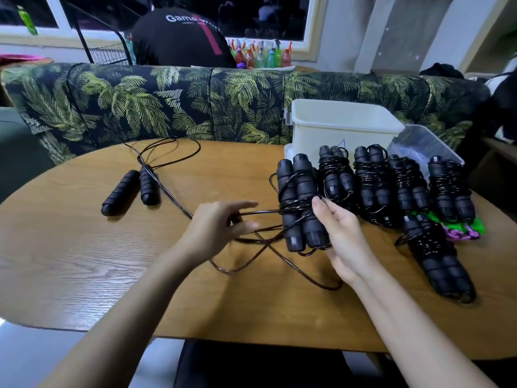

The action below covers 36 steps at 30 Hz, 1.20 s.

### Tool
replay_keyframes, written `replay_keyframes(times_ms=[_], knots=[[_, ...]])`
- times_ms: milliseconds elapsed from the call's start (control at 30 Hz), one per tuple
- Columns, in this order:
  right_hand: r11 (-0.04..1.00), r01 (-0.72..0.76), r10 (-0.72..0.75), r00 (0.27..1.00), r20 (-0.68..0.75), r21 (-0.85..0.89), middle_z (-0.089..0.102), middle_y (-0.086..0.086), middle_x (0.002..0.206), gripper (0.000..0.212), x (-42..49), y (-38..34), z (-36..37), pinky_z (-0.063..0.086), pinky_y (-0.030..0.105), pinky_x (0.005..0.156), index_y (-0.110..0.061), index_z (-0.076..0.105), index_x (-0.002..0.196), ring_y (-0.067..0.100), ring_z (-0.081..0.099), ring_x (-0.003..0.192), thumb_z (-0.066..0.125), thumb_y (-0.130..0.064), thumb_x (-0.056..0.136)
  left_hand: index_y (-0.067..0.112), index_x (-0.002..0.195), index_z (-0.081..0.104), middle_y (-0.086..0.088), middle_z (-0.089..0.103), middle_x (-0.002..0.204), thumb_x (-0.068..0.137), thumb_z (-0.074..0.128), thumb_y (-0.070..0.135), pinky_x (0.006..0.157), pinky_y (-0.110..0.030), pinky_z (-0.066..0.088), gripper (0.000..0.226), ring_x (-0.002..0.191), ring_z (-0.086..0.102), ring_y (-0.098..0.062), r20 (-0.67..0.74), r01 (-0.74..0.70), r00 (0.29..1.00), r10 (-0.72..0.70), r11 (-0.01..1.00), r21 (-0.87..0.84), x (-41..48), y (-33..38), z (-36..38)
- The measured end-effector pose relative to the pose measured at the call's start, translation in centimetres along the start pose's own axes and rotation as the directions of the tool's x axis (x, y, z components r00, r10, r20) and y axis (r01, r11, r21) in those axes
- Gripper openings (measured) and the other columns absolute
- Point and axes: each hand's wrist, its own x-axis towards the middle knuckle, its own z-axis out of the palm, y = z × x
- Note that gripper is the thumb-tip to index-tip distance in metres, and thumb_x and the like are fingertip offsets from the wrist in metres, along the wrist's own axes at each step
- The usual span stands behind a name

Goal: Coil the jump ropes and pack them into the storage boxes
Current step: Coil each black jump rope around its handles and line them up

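My right hand (340,233) grips a pair of black foam jump rope handles (300,203), held upright above the wooden table (84,261), with a few turns of black cord round them. My left hand (221,222) pinches the loose cord (265,212) just left of the handles; the rest trails in loops on the table. Several coiled ropes (372,183) lie in a row to the right. An uncoiled rope (131,187) lies at the far left. A white storage box (341,127) stands behind the row, a clear box (419,144) beside it.
A green and purple rope (464,228) lies under the coiled bundles at the right. A palm-print sofa back (167,105) runs along the table's far edge. Behind it sits a person in a black shirt (179,37) near spray bottles (260,56).
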Motion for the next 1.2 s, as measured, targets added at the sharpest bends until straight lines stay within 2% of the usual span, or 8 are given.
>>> replay_keyframes(times_ms=[200, 300, 467, 633, 833, 933, 1067, 1200], knots=[[0.97, 0.106, -0.123, 0.99, -0.064, -0.221, 0.075, -0.005, 0.105, 0.017, 1.2, 1.1, 0.2, 0.055, 0.031, 0.09, -0.027, 0.07, 0.106, 0.014, 0.069, 0.103, 0.069, -0.026, 0.089, 0.024, 0.15, 0.036, 0.004, 0.041, 0.15, 0.087, 0.062, 0.007, 0.121, -0.05, 0.012, 0.07, 0.139, 0.035, -0.018, 0.047, 0.1, 0.992, -0.117, 0.958, 0.268, 0.7, 1.4, -0.2], [0.922, 0.143, -0.173, 0.983, -0.054, -0.359, 0.075, -0.013, 0.102, 0.021, 2.0, 1.4, 0.4, 0.056, 0.033, 0.091, -0.029, 0.07, 0.11, 0.006, 0.068, 0.101, 0.069, -0.021, 0.091, 0.014, 0.152, 0.032, -0.002, 0.042, 0.151, 0.089, 0.063, 0.025, 0.12, -0.046, 0.019, 0.071, 0.14, 0.035, -0.02, -0.028, -0.002, 1.0, 0.002, 1.0, -0.003, 0.2, 4.8, 0.6], [0.902, 0.172, -0.207, 0.977, -0.048, -0.395, 0.075, -0.004, 0.102, 0.018, 2.2, 1.7, 1.0, 0.057, 0.038, 0.089, -0.025, 0.07, 0.11, 0.013, 0.07, 0.098, 0.068, -0.021, 0.093, 0.012, 0.156, 0.015, -0.003, 0.051, 0.142, 0.097, 0.049, 0.049, 0.116, -0.034, 0.018, 0.078, 0.133, 0.041, -0.022, 0.015, 0.02, 1.0, -0.023, 0.986, 0.168, -0.4, 5.2, 4.8], [0.998, -0.018, 0.015, 0.999, -0.046, -0.067, 0.075, 0.003, 0.104, 0.027, 0.9, 1.1, 1.5, 0.057, 0.029, 0.084, -0.017, 0.07, 0.109, 0.017, 0.07, 0.101, 0.061, -0.033, 0.089, 0.019, 0.147, 0.041, 0.006, 0.067, 0.124, 0.098, 0.048, 0.048, 0.102, -0.029, 0.041, 0.058, 0.117, 0.06, -0.01, -0.139, -0.077, 0.989, 0.046, 0.971, -0.225, 0.0, 3.4, 4.3], [0.991, -0.079, 0.08, 0.997, 0.007, -0.112, 0.066, -0.011, 0.122, 0.037, 0.1, 1.2, 2.1, 0.051, 0.025, 0.096, -0.031, 0.065, 0.114, 0.003, 0.062, 0.113, 0.052, -0.052, 0.085, 0.013, 0.126, 0.06, 0.002, 0.073, 0.112, 0.088, 0.067, 0.001, 0.087, -0.019, 0.053, 0.041, 0.106, 0.067, -0.005, 0.027, 0.13, 0.982, -0.186, 0.568, -0.813, 0.0, 3.6, 3.1], [0.875, 0.056, -0.096, 0.994, -0.059, -0.481, 0.046, -0.02, 0.129, 0.037, 0.4, 1.2, 2.1, 0.035, 0.013, 0.105, -0.039, 0.051, 0.127, -0.001, 0.045, 0.126, 0.051, -0.048, 0.091, 0.022, 0.116, 0.063, 0.004, 0.075, 0.101, 0.082, 0.074, 0.002, 0.082, -0.022, 0.054, 0.041, 0.098, 0.07, -0.005, -0.028, 0.128, 0.967, -0.252, 0.58, -0.804, 0.0, 3.5, 3.4], [0.57, 0.338, -0.236, 0.94, 0.245, -0.749, -0.005, -0.016, 0.162, 0.085, -0.3, 1.4, 2.6, 0.017, 0.019, 0.114, -0.048, 0.01, 0.153, 0.007, 0.005, 0.15, 0.063, -0.021, 0.092, 0.029, 0.113, 0.067, 0.008, 0.075, 0.097, 0.075, 0.084, 0.012, 0.086, -0.031, 0.058, 0.045, 0.095, 0.07, -0.002, -0.119, 0.114, 0.953, -0.278, 0.696, -0.709, -0.1, 3.6, 3.9], [0.289, 0.318, -0.148, 0.947, 0.286, -0.903, -0.04, -0.021, 0.151, 0.09, -0.7, 1.3, 3.2, 0.038, 0.037, 0.106, -0.052, 0.017, 0.151, 0.026, -0.003, 0.152, 0.07, -0.023, 0.085, 0.015, 0.125, 0.067, 0.005, 0.074, 0.107, 0.076, 0.084, 0.022, 0.086, -0.025, 0.057, 0.052, 0.098, 0.066, 0.003, -0.179, 0.097, 0.961, -0.211, 0.862, -0.498, -0.3, 4.3, 4.0]])
